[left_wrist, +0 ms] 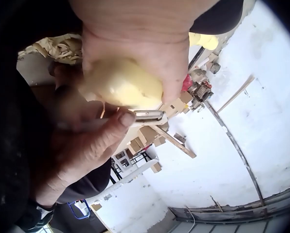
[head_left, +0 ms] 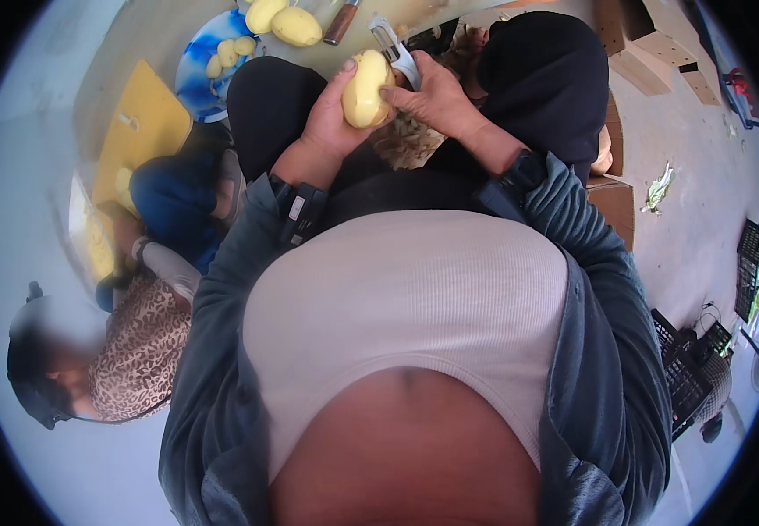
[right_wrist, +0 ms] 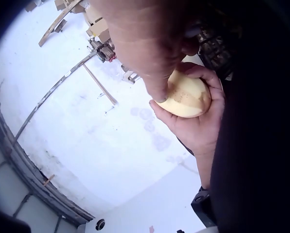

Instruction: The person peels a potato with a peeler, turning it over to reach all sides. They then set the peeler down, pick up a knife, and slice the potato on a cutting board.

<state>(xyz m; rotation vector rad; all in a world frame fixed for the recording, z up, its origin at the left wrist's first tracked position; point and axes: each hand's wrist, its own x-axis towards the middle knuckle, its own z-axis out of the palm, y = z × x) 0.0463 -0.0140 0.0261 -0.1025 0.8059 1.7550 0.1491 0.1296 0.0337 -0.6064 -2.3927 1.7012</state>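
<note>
A: Where's the peeled potato (head_left: 367, 89)?
B: Upper middle of the head view, your left hand (head_left: 327, 123) curled round it.
A: And the right hand (head_left: 441, 98)?
B: Fingers clamped on your peeler (head_left: 404, 63), thumb touching the potato.

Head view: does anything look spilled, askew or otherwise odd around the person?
Leafy scraps lie loose on the bare floor to the person's right, like dropped litter. Beyond them, black crates sit jumbled at odd angles. The potato in the left hand shows no obvious damage.
</note>
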